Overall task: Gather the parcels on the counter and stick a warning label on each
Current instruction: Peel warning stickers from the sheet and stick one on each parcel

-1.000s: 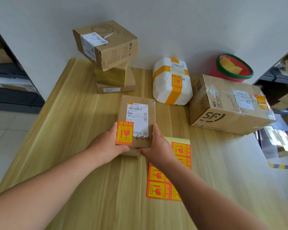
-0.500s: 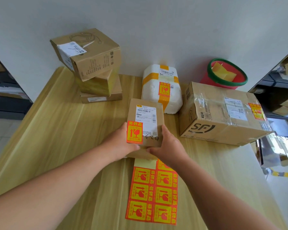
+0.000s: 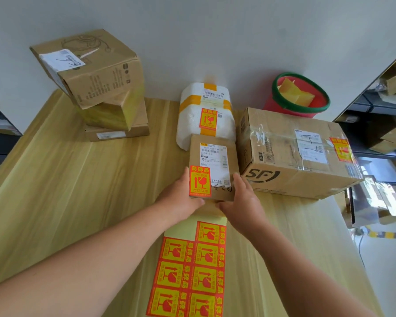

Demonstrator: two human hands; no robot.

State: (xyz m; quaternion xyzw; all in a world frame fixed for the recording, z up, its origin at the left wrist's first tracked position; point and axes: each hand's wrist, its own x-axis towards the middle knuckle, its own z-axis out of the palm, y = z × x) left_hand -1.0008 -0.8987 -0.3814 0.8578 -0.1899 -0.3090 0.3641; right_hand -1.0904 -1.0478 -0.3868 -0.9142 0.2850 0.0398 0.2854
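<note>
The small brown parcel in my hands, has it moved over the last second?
Yes. The small brown parcel has slid away from the person, up against the white foam parcel and beside the SF box.

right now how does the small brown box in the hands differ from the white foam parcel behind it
The small brown cardboard box is flat-faced and sharp-edged; the white foam parcel is rounded and banded with yellow tape. The left hand and right hand grip the cardboard box, while the foam parcel sits untouched by the wall. The box's orange warning label is at its near left corner; the foam parcel's is central. Both carry a white shipping label.
</note>
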